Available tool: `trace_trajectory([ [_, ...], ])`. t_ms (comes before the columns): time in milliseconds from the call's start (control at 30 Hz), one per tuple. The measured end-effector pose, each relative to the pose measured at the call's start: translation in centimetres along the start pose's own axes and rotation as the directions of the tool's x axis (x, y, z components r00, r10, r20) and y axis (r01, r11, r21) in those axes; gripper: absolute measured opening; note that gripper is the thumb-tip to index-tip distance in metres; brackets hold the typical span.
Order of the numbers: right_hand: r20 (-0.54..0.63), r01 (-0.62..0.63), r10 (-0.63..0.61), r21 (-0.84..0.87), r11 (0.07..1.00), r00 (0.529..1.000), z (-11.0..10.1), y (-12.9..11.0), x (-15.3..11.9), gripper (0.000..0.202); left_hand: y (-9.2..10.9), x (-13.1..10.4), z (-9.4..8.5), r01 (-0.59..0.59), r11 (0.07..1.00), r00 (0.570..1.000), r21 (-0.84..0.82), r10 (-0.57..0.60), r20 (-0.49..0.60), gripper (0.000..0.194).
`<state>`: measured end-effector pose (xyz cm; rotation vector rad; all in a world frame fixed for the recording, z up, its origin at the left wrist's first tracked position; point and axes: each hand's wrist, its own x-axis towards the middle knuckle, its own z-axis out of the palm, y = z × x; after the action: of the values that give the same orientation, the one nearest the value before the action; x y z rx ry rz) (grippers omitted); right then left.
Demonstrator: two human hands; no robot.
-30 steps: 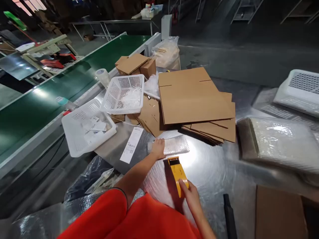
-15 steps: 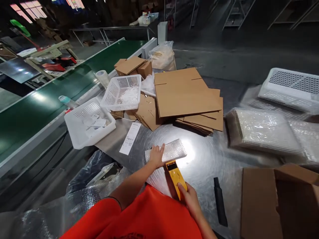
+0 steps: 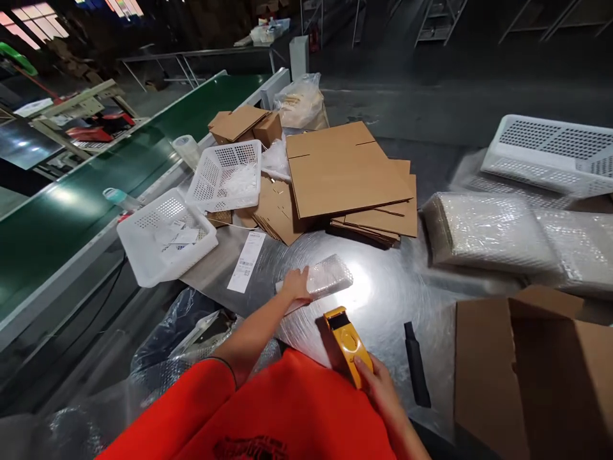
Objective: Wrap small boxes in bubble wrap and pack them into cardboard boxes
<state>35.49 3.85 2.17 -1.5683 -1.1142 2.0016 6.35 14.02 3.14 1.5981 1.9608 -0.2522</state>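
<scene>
My left hand (image 3: 295,285) is closed over the left end of a small, flat bubble-wrapped package (image 3: 331,276) on the metal table. In my right hand (image 3: 380,382) is a yellow tape dispenser (image 3: 351,344), gripped by its near end. Its dark-windowed head points at the package, with a gap of bare metal between the two. Left of the package lies a white printed label (image 3: 246,262). What the bubble wrap contains cannot be made out.
Flat cardboard sheets (image 3: 347,176) are stacked beyond the package. Two white baskets (image 3: 167,268) stand at left, beside a green conveyor belt (image 3: 76,198). To the right are a black tool (image 3: 417,367), an open carton (image 3: 483,370) and larger bubble-wrapped packs (image 3: 493,230).
The tape dispenser has come away from the package's near edge, toward my body and slightly right. My left hand has shifted its hold on the package, and the view has moved a little.
</scene>
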Motion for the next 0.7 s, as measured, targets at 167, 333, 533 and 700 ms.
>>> trace_trajectory([
  [167,-0.029,0.081,-0.083,-0.065,0.995,0.996,2.5,-3.6,3.9,0.057,-2.6,1.8,-2.9,-0.068,0.987,0.990,-0.147,0.085,0.113,0.090],
  [333,-0.058,0.166,-0.172,-0.094,0.982,0.983,5.1,-7.3,7.5,0.046,-5.2,3.4,-7.3,-0.100,0.984,0.988,-0.145,0.116,0.107,0.053],
  [533,-0.004,0.203,-0.204,-0.113,0.973,0.979,7.4,-10.6,11.2,0.046,-5.7,4.9,-9.9,-0.189,0.979,0.982,-0.076,0.188,-0.022,0.068],
  [700,0.017,0.205,-0.204,-0.119,0.972,0.979,9.0,-11.9,13.6,0.051,-5.1,5.5,-8.4,-0.152,0.988,0.986,-0.026,0.150,-0.071,0.083],
])
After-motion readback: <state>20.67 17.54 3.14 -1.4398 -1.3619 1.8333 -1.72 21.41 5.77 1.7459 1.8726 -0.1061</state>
